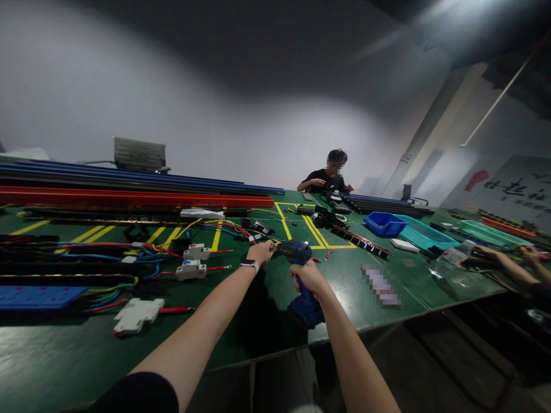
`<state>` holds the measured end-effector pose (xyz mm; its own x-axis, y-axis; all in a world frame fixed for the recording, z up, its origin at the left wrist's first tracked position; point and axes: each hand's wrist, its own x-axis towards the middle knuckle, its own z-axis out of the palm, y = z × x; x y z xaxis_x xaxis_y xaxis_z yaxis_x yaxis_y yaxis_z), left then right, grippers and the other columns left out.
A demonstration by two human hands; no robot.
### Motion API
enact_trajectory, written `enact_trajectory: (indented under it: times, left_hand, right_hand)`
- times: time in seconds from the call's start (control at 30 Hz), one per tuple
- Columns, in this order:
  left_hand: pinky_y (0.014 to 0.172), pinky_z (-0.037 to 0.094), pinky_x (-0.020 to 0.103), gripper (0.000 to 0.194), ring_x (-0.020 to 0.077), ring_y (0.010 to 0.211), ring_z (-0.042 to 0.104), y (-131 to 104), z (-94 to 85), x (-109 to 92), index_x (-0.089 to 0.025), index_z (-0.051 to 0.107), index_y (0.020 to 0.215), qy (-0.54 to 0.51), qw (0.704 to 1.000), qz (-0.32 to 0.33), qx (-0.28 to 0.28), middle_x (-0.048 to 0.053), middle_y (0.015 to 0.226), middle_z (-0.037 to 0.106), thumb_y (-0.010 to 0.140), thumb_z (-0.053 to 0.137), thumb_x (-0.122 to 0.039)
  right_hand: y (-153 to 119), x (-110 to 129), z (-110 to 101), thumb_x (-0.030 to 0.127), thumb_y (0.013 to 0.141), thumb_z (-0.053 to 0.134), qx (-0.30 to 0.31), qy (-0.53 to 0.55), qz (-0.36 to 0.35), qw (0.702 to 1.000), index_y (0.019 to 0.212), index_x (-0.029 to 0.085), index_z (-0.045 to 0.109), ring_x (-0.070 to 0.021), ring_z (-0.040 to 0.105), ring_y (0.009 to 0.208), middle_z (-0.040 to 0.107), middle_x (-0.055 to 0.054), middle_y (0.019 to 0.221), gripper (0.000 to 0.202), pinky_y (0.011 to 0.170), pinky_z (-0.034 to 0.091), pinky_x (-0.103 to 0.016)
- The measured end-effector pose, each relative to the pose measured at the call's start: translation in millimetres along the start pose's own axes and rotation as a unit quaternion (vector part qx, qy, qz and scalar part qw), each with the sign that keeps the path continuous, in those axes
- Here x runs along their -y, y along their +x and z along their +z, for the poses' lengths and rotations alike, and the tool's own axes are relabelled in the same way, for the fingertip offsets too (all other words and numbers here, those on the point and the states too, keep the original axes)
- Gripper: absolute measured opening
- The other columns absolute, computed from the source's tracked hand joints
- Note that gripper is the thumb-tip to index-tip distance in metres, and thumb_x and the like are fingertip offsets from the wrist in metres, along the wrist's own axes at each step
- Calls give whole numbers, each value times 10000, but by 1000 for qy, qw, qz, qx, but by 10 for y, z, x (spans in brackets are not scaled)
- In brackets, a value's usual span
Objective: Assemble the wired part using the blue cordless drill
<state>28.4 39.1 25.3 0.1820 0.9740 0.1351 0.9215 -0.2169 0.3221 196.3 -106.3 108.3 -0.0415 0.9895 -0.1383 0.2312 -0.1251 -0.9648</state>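
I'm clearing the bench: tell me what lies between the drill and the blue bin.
In the head view, between drill and blue bin: green tabletop, yellow tape lines, a dark terminal strip.

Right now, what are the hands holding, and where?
The right hand grips a blue drill by its handle. The left hand is at the drill's nose; whether it grips it cannot be told.

Dim room, a soft bright patch on the wall beyond the hands, edges strongly bent and darkened, nearest forearms slightly blurred.
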Motion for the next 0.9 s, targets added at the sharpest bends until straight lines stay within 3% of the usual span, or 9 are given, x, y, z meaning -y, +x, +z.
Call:
enact_trajectory:
  times: [0.9]
  left_hand:
    - [861, 480, 347, 459, 264, 1006, 699, -12, 1, -1, -257, 599, 1232, 9, 1000, -3, 0, 117, 1082, 740, 1004, 339, -558]
  right_hand:
    - [-1, 6, -5, 177, 652, 557, -2, -12, -11, 1000, 706, 209, 483, -119, 450, 345, 443, 64, 389, 96, 361, 326, -210]
